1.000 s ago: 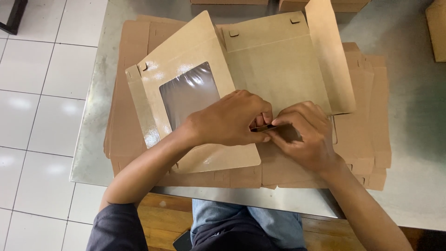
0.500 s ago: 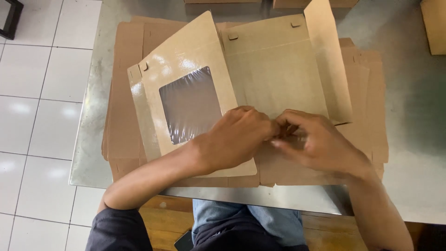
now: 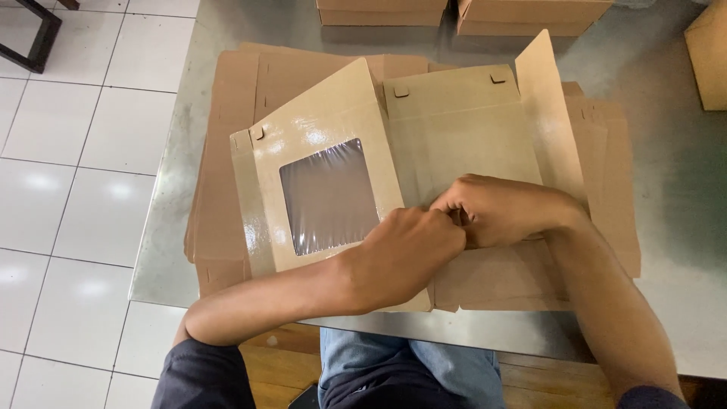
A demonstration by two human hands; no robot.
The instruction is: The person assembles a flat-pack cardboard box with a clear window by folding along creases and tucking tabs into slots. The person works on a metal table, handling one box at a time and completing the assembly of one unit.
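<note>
1. Left hand: curled into a loose fist over the near edge of the flat brown cardboard box blank with a clear plastic window, knuckles upward, fingers tucked under. Pinching a fold of the cardboard, as far as visible; exact contact hidden beneath the hand.
2. Right hand: likewise closed, fingertips turned in toward the left hand, touching it at the knuckles. Grip on the same cardboard edge; extent of hold hidden by the fingers.
3. Box blank: lying on top of a stack of flat brown cardboard sheets, at the middle of the table. Lid panel with square window raised at a tilt on the left side; base panel flat behind the hands; one narrow side flap standing upright at the right.
4. Small locking tabs noted at the upper corners of the panels.
5. Stack: resting on a grey metal table, edges projecting on all sides of the blank.
6. Far edge of table: two assembled brown cardboard boxes, side by side; a further brown box at the right margin, well apart from the hands.
7. Floor: white tiles to the left of the table.
8. Seated person's blue jeans visible below the table's near edge.
</note>
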